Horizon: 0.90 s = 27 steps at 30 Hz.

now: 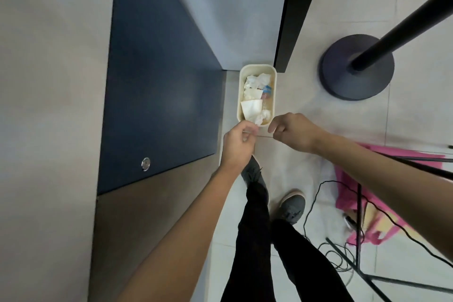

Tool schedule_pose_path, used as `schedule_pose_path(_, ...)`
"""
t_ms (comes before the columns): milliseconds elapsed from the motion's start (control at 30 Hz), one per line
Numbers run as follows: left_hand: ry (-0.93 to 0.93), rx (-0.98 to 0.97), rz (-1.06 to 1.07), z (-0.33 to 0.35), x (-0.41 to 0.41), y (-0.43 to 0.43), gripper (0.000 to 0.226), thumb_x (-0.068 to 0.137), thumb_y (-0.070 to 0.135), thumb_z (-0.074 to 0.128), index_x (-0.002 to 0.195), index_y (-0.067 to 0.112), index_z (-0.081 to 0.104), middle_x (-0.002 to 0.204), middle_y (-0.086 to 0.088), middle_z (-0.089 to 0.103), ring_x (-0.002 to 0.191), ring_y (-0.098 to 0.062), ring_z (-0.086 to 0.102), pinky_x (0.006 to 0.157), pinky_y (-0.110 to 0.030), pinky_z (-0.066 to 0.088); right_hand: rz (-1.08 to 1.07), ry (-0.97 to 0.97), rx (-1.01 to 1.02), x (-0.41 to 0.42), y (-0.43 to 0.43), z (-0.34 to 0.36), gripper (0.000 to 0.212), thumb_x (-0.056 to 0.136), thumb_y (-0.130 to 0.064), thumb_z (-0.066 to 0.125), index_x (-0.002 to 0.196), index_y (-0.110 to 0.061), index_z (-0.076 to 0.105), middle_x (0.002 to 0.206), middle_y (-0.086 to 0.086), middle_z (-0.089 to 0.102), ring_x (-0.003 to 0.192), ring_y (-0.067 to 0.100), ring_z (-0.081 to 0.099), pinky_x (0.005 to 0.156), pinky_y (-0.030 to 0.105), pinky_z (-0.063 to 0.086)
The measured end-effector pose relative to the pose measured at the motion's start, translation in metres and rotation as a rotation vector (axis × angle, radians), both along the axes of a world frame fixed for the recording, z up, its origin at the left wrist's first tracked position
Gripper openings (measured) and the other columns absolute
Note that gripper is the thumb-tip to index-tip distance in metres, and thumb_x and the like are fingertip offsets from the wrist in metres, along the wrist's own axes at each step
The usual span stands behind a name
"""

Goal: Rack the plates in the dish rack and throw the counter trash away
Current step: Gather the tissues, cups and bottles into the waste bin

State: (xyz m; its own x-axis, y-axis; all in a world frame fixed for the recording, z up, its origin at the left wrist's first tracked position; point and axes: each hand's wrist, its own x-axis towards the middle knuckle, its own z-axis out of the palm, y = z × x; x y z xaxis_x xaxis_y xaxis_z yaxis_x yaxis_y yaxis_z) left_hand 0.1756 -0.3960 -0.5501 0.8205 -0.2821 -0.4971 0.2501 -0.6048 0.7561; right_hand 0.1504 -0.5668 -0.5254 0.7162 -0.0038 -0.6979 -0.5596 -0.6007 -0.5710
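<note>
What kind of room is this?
Probably a kitchen corner set up for filming: a small trash bin stands on the tiled floor beside a dark blue cabinet, with a black stand and loose cables nearby.

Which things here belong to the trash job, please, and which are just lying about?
Job: bin, tissue, left hand, right hand.
Lying about: stand, cable, pink bag.

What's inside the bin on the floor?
Crumpled tissues, a folded napkin and a plastic bottle show in the bin. They cover its bottom and anything lower.
</note>
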Motion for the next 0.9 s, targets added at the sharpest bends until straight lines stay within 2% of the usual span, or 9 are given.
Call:
schedule_pose_path(167, -0.04, 0.002, -0.007, 0.085, -0.024, 0.003, 0.024, 0.092, 0.0, 0.058, 0.095, 0.023, 0.065, 0.094, 0.014, 0.067, 0.088, -0.009, 0.063, 0.076, -0.022, 0.052, 0.028, -0.079, 0.015, -0.019, 0.007, 0.08, 0.021, 0.089, -0.011, 0.055, 0.106, -0.012, 0.068, 0.096, 0.007, 0.069, 0.088, 0.021, 0.06, 0.072, 0.021, 0.038)
schedule_pose_path(267, -0.067, -0.005, 0.013, 0.135, -0.034, 0.006, 0.021, 0.092, -0.001, 0.057, 0.1, 0.018, 0.065, 0.104, 0.007, 0.069, 0.09, -0.012, 0.063, 0.074, -0.01, 0.047, -0.013, -0.144, 0.007, -0.03, 0.011, 0.125, 0.022, 0.088, -0.011, 0.056, 0.105, -0.018, 0.067, 0.092, 0.004, 0.068, 0.085, 0.02, 0.06, 0.062, 0.017, 0.038)
schedule_pose_path(367, -0.09, -0.023, 0.078, 0.19, -0.045, 0.009, 0.021, 0.09, -0.001, 0.059, 0.101, 0.017, 0.065, 0.106, 0.004, 0.07, 0.087, -0.008, 0.063, 0.07, -0.005, 0.044, -0.022, -0.193, 0.017, -0.042, 0.018, 0.17, 0.02, 0.087, -0.012, 0.057, 0.1, -0.023, 0.067, 0.09, 0.004, 0.069, 0.088, 0.023, 0.063, 0.071, 0.023, 0.043)
schedule_pose_path(567, -0.164, -0.045, 0.171, 0.274, -0.076, 0.029, 0.026, 0.093, 0.005, 0.06, 0.112, 0.023, 0.062, 0.11, 0.009, 0.067, 0.09, 0.001, 0.062, 0.074, -0.002, 0.041, 0.002, -0.38, 0.025, -0.078, 0.043, 0.246, 0.033, 0.099, -0.022, 0.051, 0.131, -0.016, 0.057, 0.111, 0.001, 0.068, 0.097, 0.014, 0.06, 0.072, 0.011, 0.03)
schedule_pose_path(633, -0.171, -0.072, 0.227, 0.292, -0.085, 0.04, 0.028, 0.094, 0.004, 0.056, 0.115, 0.022, 0.062, 0.11, 0.01, 0.067, 0.092, 0.001, 0.063, 0.081, -0.01, 0.046, -0.009, -0.432, 0.071, -0.083, 0.051, 0.264, 0.032, 0.099, -0.022, 0.05, 0.13, -0.017, 0.058, 0.111, -0.001, 0.068, 0.096, 0.01, 0.059, 0.077, 0.011, 0.034)
schedule_pose_path(733, -0.165, -0.137, 0.327, 0.314, -0.09, 0.059, 0.029, 0.094, 0.006, 0.055, 0.117, 0.023, 0.063, 0.105, 0.013, 0.069, 0.096, -0.006, 0.066, 0.09, -0.041, 0.055, -0.004, -0.503, 0.126, -0.077, 0.06, 0.287, 0.031, 0.099, -0.021, 0.051, 0.129, -0.02, 0.059, 0.111, -0.005, 0.066, 0.099, 0.007, 0.06, 0.081, 0.005, 0.04)
schedule_pose_path(767, -0.18, -0.155, 0.35, 0.321, -0.089, 0.065, 0.029, 0.093, 0.008, 0.056, 0.116, 0.025, 0.062, 0.104, 0.013, 0.069, 0.098, -0.009, 0.067, 0.09, -0.045, 0.055, 0.004, -0.532, 0.136, -0.072, 0.064, 0.293, 0.031, 0.099, -0.021, 0.052, 0.129, -0.02, 0.06, 0.111, -0.006, 0.066, 0.1, 0.005, 0.059, 0.081, 0.003, 0.04)
schedule_pose_path(833, -0.208, -0.191, 0.402, 0.335, -0.083, 0.075, 0.028, 0.091, 0.014, 0.055, 0.113, 0.031, 0.062, 0.103, 0.014, 0.07, 0.098, -0.012, 0.068, 0.088, -0.043, 0.055, 0.034, -0.585, 0.145, -0.056, 0.071, 0.306, 0.028, 0.098, -0.021, 0.053, 0.124, -0.02, 0.063, 0.11, -0.01, 0.065, 0.1, 0.002, 0.059, 0.08, 0.004, 0.042)
schedule_pose_path(900, -0.233, -0.226, 0.463, 0.348, -0.072, 0.086, 0.026, 0.092, 0.015, 0.055, 0.109, 0.033, 0.062, 0.103, 0.012, 0.07, 0.093, -0.012, 0.069, 0.082, -0.038, 0.055, 0.076, -0.633, 0.166, -0.034, 0.08, 0.319, 0.02, 0.098, -0.02, 0.054, 0.112, -0.02, 0.067, 0.105, -0.012, 0.065, 0.097, 0.003, 0.061, 0.078, 0.012, 0.046)
